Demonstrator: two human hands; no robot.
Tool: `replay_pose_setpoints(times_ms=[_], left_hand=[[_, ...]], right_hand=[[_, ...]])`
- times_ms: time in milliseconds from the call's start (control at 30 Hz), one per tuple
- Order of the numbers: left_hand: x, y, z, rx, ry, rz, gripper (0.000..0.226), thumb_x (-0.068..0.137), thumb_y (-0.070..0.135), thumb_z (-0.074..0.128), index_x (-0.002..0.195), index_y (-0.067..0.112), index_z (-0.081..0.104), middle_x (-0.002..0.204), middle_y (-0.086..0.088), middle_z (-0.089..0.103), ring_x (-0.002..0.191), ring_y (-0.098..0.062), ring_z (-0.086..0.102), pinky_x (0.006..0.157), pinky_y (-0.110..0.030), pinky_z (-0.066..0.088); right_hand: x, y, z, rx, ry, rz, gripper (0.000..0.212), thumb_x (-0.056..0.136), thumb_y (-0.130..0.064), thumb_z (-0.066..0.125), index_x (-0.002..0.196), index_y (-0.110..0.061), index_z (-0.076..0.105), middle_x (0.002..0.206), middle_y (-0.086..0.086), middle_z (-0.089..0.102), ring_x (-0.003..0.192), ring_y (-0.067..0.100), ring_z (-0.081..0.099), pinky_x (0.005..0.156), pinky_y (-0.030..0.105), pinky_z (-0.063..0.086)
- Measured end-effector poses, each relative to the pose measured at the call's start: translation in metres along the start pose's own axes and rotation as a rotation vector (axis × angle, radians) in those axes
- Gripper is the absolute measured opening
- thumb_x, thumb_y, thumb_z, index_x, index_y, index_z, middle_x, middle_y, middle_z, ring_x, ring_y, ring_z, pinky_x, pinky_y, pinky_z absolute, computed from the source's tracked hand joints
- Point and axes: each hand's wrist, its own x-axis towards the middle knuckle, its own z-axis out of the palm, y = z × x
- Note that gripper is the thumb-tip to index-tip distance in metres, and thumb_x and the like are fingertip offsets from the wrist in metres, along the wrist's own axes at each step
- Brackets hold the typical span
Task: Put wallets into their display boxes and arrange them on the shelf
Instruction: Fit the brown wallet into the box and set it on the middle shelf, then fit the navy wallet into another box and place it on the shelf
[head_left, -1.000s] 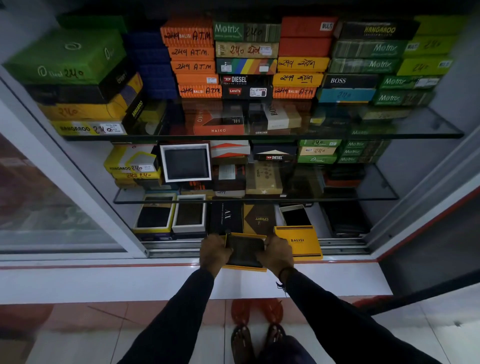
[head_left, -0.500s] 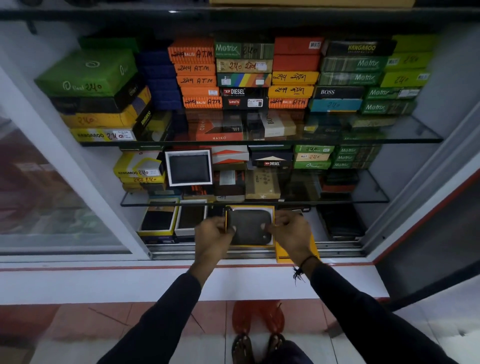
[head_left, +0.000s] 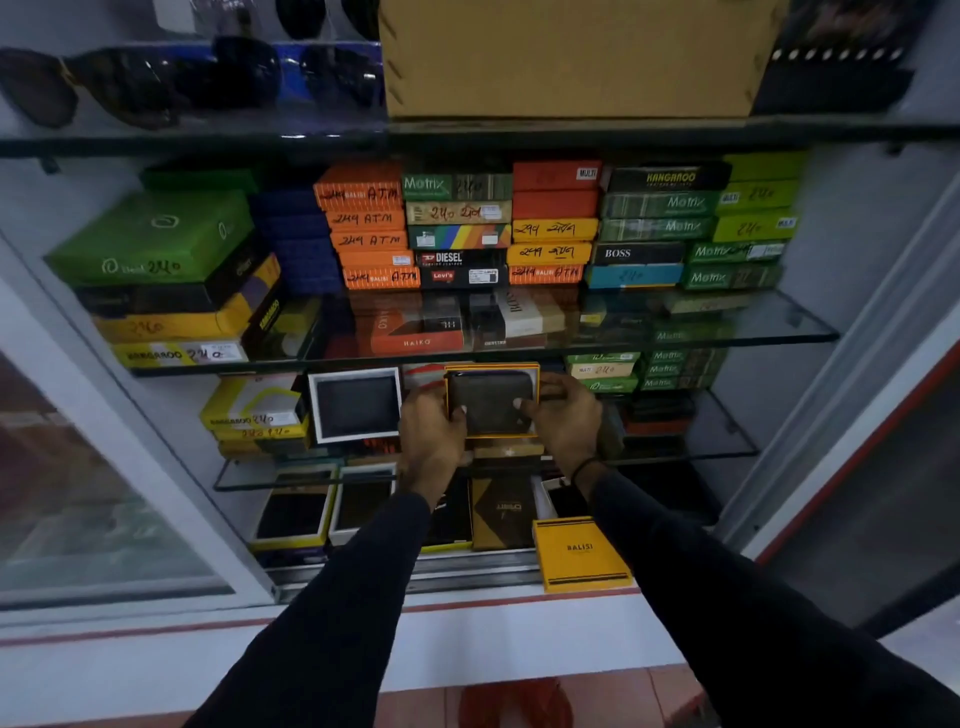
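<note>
An open yellow display box with a dark wallet (head_left: 491, 402) inside stands upright at the middle glass shelf (head_left: 727, 449). My left hand (head_left: 431, 434) grips its left edge and my right hand (head_left: 563, 421) grips its right edge, thumbs on the wallet's face. To its left stands a white-framed display box (head_left: 356, 404) holding a dark wallet. The yellow Balisi lid (head_left: 579, 553) lies on the bottom ledge at the cabinet's front.
Stacks of coloured wallet boxes (head_left: 457, 228) fill the upper glass shelf. Several open boxes with wallets (head_left: 322, 506) lie on the bottom level. A brown carton (head_left: 566, 57) and sunglasses (head_left: 130, 78) sit on the top shelf. The sliding glass door (head_left: 78, 467) stands at the left.
Both hands lifted the yellow box with the wallet from the bottom ledge up to the middle shelf and tilted it upright. The view tilted upward, and the Balisi lid stayed on the ledge.
</note>
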Motion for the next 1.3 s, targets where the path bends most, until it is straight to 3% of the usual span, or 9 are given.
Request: replay_pose_setpoints(times_ms=[100, 367, 467, 567, 733, 933, 1067, 1167, 1300], left_hand=[[0.020, 0.001, 0.009, 0.103, -0.033, -0.043, 0.025, 0.091, 0.019, 0.071, 0.115, 0.012, 0.068, 0.117, -0.011, 0.071, 0.107, -0.025, 0.068, 0.083, -0.030, 0.053], [0.019, -0.002, 0.008, 0.096, -0.068, -0.078, 0.030, 0.093, 0.023, 0.070, 0.118, 0.008, 0.066, 0.120, -0.013, 0.068, 0.107, -0.025, 0.067, 0.082, -0.028, 0.052], [-0.007, -0.007, 0.008, 0.044, 0.048, 0.024, 0.035, 0.097, 0.025, 0.061, 0.128, 0.010, 0.061, 0.135, -0.012, 0.055, 0.118, -0.025, 0.060, 0.099, -0.038, 0.054], [-0.048, -0.021, 0.017, 0.012, 0.148, 0.284, 0.025, 0.098, 0.019, 0.055, 0.121, 0.010, 0.062, 0.127, -0.010, 0.055, 0.105, -0.020, 0.061, 0.085, -0.030, 0.053], [-0.123, -0.056, 0.066, 0.105, -0.244, 0.493, 0.015, 0.094, 0.022, 0.054, 0.106, 0.017, 0.062, 0.114, -0.001, 0.056, 0.088, -0.011, 0.060, 0.071, -0.026, 0.055], [-0.148, -0.053, 0.120, 0.387, -0.661, 0.494, 0.053, 0.081, 0.035, 0.067, 0.130, 0.018, 0.057, 0.131, -0.002, 0.056, 0.114, -0.023, 0.061, 0.089, -0.036, 0.055], [-0.147, -0.020, 0.153, 0.510, -0.780, 0.490, 0.084, 0.076, 0.044, 0.076, 0.146, 0.016, 0.038, 0.153, -0.008, 0.040, 0.132, -0.033, 0.050, 0.100, -0.044, 0.049], [-0.144, 0.005, 0.173, 0.574, -0.870, 0.427, 0.109, 0.071, 0.041, 0.085, 0.156, 0.015, 0.022, 0.166, -0.011, 0.023, 0.142, -0.035, 0.040, 0.109, -0.046, 0.044], [-0.134, 0.014, 0.189, 0.642, -0.906, 0.471, 0.117, 0.066, 0.039, 0.090, 0.157, 0.016, 0.021, 0.155, -0.014, 0.036, 0.133, -0.034, 0.048, 0.103, -0.044, 0.049]], right_hand=[[0.016, 0.000, 0.016, 0.013, -0.018, 0.034, 0.042, 0.069, -0.016, 0.086, 0.106, -0.021, 0.069, 0.102, -0.002, 0.072, 0.093, 0.013, 0.068, 0.048, 0.004, 0.043], [0.027, 0.010, 0.020, 0.012, -0.009, 0.100, 0.035, 0.067, -0.013, 0.087, 0.099, -0.014, 0.073, 0.096, 0.004, 0.076, 0.093, 0.017, 0.072, 0.083, 0.029, 0.059], [0.012, 0.017, 0.004, -0.037, 0.065, 0.065, 0.021, 0.072, -0.018, 0.078, 0.093, -0.015, 0.076, 0.083, 0.001, 0.077, 0.087, 0.017, 0.072, 0.084, 0.031, 0.058], [-0.014, 0.039, -0.019, -0.059, 0.151, -0.044, 0.007, 0.077, -0.021, 0.071, 0.082, -0.018, 0.075, 0.069, -0.004, 0.071, 0.072, 0.015, 0.070, 0.075, 0.026, 0.056], [-0.067, 0.109, -0.068, -0.244, 0.205, -0.136, 0.009, 0.078, -0.033, 0.064, 0.072, -0.027, 0.062, 0.052, -0.011, 0.056, 0.051, -0.004, 0.055, 0.054, 0.004, 0.035], [-0.082, 0.173, -0.111, -0.536, -0.085, 0.469, 0.023, 0.091, -0.019, 0.056, 0.092, -0.001, 0.071, 0.092, 0.019, 0.072, 0.087, 0.035, 0.069, 0.071, 0.035, 0.047], [-0.090, 0.174, -0.129, -0.007, -0.265, 0.865, 0.021, 0.096, -0.019, 0.052, 0.080, -0.011, 0.063, 0.087, 0.010, 0.064, 0.073, 0.023, 0.057, 0.065, 0.031, 0.039], [-0.092, 0.177, -0.134, 0.102, -0.352, 0.918, 0.022, 0.097, -0.024, 0.050, 0.091, -0.013, 0.067, 0.096, 0.007, 0.068, 0.090, 0.023, 0.060, 0.072, 0.030, 0.040], [-0.087, 0.191, -0.140, 0.190, -0.393, 0.954, 0.025, 0.096, -0.024, 0.049, 0.100, -0.011, 0.070, 0.110, 0.013, 0.070, 0.101, 0.025, 0.062, 0.086, 0.034, 0.045]])
